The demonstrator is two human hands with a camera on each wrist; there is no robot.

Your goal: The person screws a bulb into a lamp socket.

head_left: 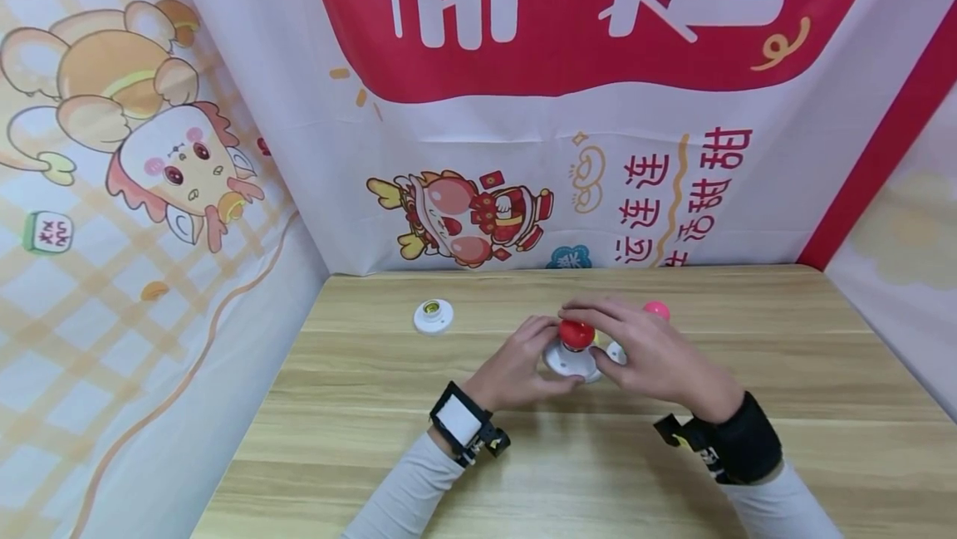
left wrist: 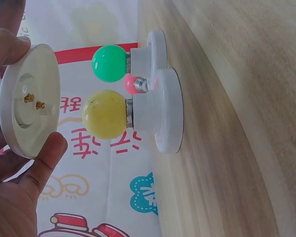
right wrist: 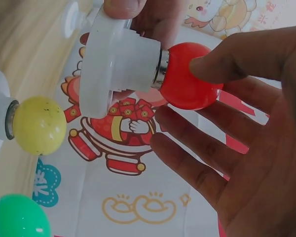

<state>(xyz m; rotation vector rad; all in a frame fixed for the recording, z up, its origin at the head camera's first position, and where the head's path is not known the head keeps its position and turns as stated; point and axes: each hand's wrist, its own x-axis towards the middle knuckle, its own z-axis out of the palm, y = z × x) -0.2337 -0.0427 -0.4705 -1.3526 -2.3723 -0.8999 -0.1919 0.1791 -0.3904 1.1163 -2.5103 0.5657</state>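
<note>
My left hand (head_left: 516,369) grips a round white lamp socket (left wrist: 42,98) by its rim and holds it above the table. In the left wrist view the underside faces the camera, with two brass screws showing. A red light bulb (right wrist: 192,74) sits in this socket, its metal collar partly visible. The thumb of my right hand (head_left: 646,352) presses on the bulb, with a finger against its other side; the remaining fingers (right wrist: 187,140) spread below it. Close by stands a yellow bulb (left wrist: 104,114) in its own white socket (left wrist: 170,111).
A green bulb (left wrist: 109,63) and a pink bulb (head_left: 658,310) stand in sockets near the yellow one. Toward the back left of the wooden table (head_left: 359,406) lies a white socket without a bulb (head_left: 434,316). Printed cloth (head_left: 478,132) hangs along the table's back edge.
</note>
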